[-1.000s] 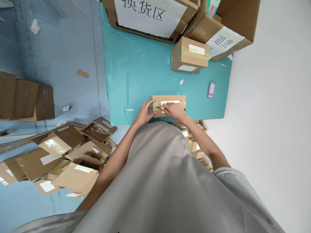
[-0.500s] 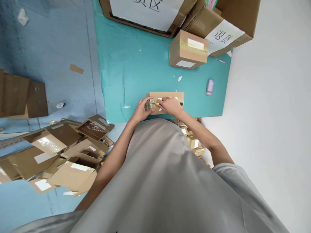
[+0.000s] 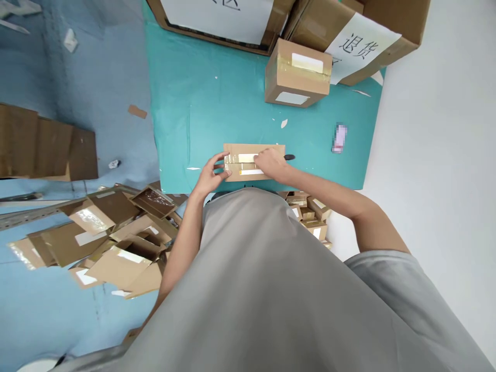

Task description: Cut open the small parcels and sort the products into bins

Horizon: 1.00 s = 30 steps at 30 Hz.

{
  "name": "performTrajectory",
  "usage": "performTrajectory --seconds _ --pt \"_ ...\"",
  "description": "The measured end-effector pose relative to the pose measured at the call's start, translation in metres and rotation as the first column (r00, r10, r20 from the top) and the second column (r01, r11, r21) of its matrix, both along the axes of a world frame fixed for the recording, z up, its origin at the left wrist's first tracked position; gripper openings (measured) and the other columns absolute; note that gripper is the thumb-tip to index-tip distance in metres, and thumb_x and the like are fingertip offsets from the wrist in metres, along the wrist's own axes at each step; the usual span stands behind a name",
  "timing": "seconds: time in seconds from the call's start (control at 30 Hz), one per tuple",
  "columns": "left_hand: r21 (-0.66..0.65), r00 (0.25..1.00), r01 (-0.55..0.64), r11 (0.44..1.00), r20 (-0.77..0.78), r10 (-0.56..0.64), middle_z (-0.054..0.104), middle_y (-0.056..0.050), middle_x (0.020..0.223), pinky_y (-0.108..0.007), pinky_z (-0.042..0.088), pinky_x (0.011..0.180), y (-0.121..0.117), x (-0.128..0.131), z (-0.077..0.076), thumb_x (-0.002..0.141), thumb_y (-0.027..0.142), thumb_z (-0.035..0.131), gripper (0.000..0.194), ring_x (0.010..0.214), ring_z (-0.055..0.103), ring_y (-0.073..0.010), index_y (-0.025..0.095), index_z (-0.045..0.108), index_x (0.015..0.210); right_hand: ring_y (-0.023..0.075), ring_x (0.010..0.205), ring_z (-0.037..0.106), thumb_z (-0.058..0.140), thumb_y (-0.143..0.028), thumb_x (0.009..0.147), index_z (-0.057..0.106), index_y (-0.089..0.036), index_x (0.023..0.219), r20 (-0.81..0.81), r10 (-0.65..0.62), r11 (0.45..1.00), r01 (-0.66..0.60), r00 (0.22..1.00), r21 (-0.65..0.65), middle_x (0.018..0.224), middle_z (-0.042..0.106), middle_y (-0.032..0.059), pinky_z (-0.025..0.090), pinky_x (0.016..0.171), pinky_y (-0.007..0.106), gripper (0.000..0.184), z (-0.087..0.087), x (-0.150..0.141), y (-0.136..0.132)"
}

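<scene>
- Brown cardboard forms the small carton [image 3: 235, 168] I am watching; it lies near the close edge of the teal tabletop [image 3: 217, 113], its long side running left to right.
- I see the left hand [image 3: 211, 175] at the carton's left end, fingers spread, forefinger by the upper corner and thumb nearer the lower one, bracketing that end.
- I find the right hand [image 3: 271, 163] curled over the carton's right half, gripping a tool whose dark handle [image 3: 290, 157] pokes out past the right edge; the fingers hide the rest from me.
- Shiny tape [image 3: 232, 158] crosses the left end, and I count two white labels [image 3: 251, 172] on top, their right ends close to the curled fingers.
- Farther across the tabletop I make out a taller carton [image 3: 282, 77], taped and labelled, just in front of two big cartons [image 3: 310, 26] bearing white paper signs.
- Right of the hands I get only a pixelated pale object [image 3: 340, 138]; white scraps [image 3: 284, 123] lie beyond the small carton.
- Down left, on the blue floor [image 3: 34, 305], I see a heap of cartons [image 3: 116, 266], several gaping; more boxes [image 3: 318, 230] show below the tabletop's near edge, right of the grey shirt [image 3: 248, 268].
</scene>
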State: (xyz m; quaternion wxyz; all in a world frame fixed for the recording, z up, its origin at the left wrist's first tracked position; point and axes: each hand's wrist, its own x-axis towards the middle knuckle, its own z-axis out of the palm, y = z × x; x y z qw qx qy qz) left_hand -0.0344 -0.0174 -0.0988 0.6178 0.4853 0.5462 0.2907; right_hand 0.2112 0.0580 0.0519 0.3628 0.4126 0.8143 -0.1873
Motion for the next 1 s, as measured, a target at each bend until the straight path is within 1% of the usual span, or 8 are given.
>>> performTrajectory --seconds 0.17,0.27,0.43,0.53,0.6,0.77,0.87,1.0 --pt "-0.017 0.999 -0.044 0.999 -0.017 0.044 0.069 -0.012 0.152 -0.058 0.064 0.111 -0.001 0.013 0.007 0.08 0.037 0.083 0.075 0.122 0.073 -0.0324 0.029 0.067 0.153 0.0351 0.109 0.081 0.044 -0.002 0.106 0.083 -0.009 0.127 0.116 -0.115 0.993 0.113 0.987 0.024 0.117 0.086 0.025 0.053 0.087 0.041 0.045 0.007 0.11 -0.012" --pt "-0.018 0.997 -0.061 0.998 -0.048 0.06 0.072 -0.011 0.145 -0.056 0.064 0.111 0.0 0.027 0.013 0.079 0.034 0.081 0.072 0.119 0.074 -0.0311 0.028 0.067 0.149 0.036 0.112 0.081 0.042 -0.004 0.109 0.079 -0.009 0.134 0.082 -0.139 0.99 0.137 0.987 0.033 0.119 0.085 0.0259 0.052 0.088 0.041 0.045 0.003 0.144 -0.02" --pt "0.066 0.948 -0.185 0.981 -0.253 0.195 0.069 -0.011 0.145 -0.05 0.063 0.108 0.007 0.062 0.022 0.085 0.032 0.077 0.052 0.124 0.072 -0.0309 0.028 0.065 0.136 0.0354 0.118 0.078 0.041 -0.017 0.117 0.074 -0.012 0.142 -0.018 -0.13 0.99 0.131 0.991 0.047 0.128 0.083 0.0237 0.05 0.086 0.04 0.042 -0.009 0.157 -0.023" --pt "0.198 0.886 -0.206 0.958 -0.377 0.269 0.067 -0.014 0.137 -0.052 0.054 0.12 0.015 0.086 0.022 0.099 0.043 0.073 0.036 0.128 0.067 -0.0314 0.025 0.061 0.127 0.0348 0.118 0.076 0.041 -0.023 0.119 0.074 -0.013 0.142 -0.078 -0.121 0.991 0.125 0.99 0.047 0.128 0.082 0.0232 0.049 0.086 0.039 0.041 -0.014 0.168 -0.024" --pt "0.26 0.86 -0.189 0.947 -0.421 0.288 0.064 -0.015 0.134 -0.054 0.047 0.127 0.017 0.097 0.021 0.104 0.052 0.07 0.037 0.133 0.063 -0.0331 0.024 0.057 0.124 0.0346 0.118 0.075 0.041 -0.03 0.121 0.075 -0.015 0.141 -0.126 -0.119 0.99 0.127 0.985 0.056 0.128 0.082 0.022 0.047 0.084 0.038 0.042 -0.021 0.179 -0.027" --pt "0.247 0.868 -0.185 0.951 -0.412 0.276 0.058 -0.017 0.14 -0.056 0.04 0.132 0.012 0.101 0.021 0.107 0.063 0.064 0.045 0.142 0.057 -0.0351 0.025 0.052 0.128 0.0313 0.117 0.072 0.041 -0.042 0.124 0.075 -0.018 0.138 -0.257 -0.167 0.979 0.191 0.952 0.072 0.13 0.081 0.0186 0.042 0.082 0.035 0.045 -0.049 0.204 -0.044" --pt "0.291 0.845 -0.175 0.941 -0.447 0.295 0.062 -0.015 0.137 -0.053 0.045 0.128 0.009 0.1 0.02 0.107 0.068 0.062 0.047 0.136 0.061 -0.0334 0.026 0.053 0.127 0.0307 0.118 0.07 0.04 -0.042 0.124 0.076 -0.018 0.136 -0.313 -0.183 0.974 0.215 0.932 0.071 0.13 0.081 0.0179 0.04 0.082 0.035 0.045 -0.062 0.213 -0.049" --pt "0.346 0.812 -0.146 0.927 -0.494 0.312 0.066 -0.014 0.131 -0.049 0.052 0.12 0.008 0.101 0.019 0.109 0.071 0.058 0.046 0.128 0.067 -0.0326 0.028 0.055 0.124 0.0313 0.119 0.068 0.042 -0.043 0.123 0.077 -0.017 0.134 -0.355 -0.203 0.968 0.241 0.913 0.066 0.128 0.082 0.0181 0.04 0.082 0.034 0.045 -0.067 0.221 -0.049"
